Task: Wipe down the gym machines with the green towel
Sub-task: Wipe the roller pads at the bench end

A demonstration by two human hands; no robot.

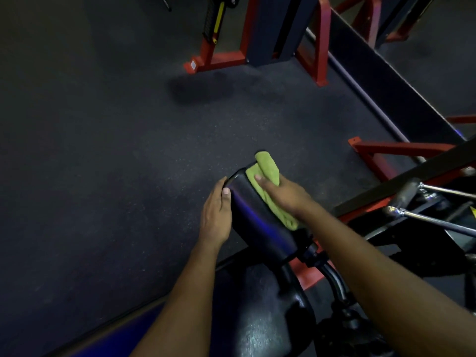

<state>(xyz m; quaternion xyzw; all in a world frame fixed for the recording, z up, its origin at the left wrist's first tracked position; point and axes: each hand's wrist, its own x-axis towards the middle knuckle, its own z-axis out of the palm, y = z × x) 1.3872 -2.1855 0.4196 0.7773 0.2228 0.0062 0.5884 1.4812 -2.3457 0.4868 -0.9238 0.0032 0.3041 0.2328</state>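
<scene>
Your left hand [216, 215] is on the left flank of the black padded roller [247, 204]. The thumb lies on top and the fingers curl round its far end, so you are gripping the pad to steady it. The roller's cover looks like smooth vinyl with a sheen. Expect it to be firm but slightly giving, slick when damp, and likely to turn on its arm unless you hold it.

The green towel [260, 184] is draped over the roller's upper right side, with one bunched fold standing up beyond your fingertips and the rest trailing down toward your wrist. It is soft, light and limp, so it will ruck up rather than slide if pushed from one edge. Keep a broad palm on it.

Your right hand [286, 197] is doing that now, lying flat with straight fingers and pressing the cloth onto the pad without pinching it.

Further right are the machine's red frame [401, 149] and chrome rods [438, 222]; judging by where the towel lies, they are probably not yet wiped. No bottle, bucket or other container is in view.
</scene>
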